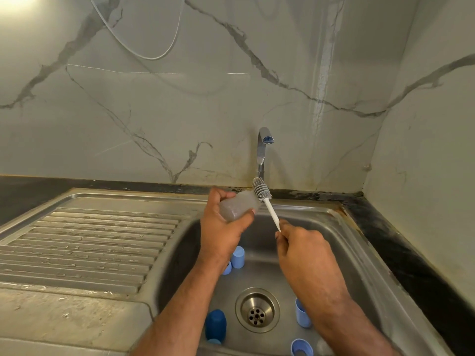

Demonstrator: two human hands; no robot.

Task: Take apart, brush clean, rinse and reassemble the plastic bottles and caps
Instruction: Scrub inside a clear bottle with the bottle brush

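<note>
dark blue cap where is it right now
In the head view the dark blue cap lies on the sink floor at lower left, just left of the drain and beside the left forearm.

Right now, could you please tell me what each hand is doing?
Left hand: closed around the clear bottle, held over the sink.
Right hand: closed on the bottle brush handle.

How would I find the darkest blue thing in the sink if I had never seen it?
Start at the stainless steel sink basin and find the round metal drain in its floor. Just left of the drain, beside the person's left forearm, lies the dark blue rounded plastic cap. The other plastic pieces in the basin are pale blue; only this one is deep blue.
</note>
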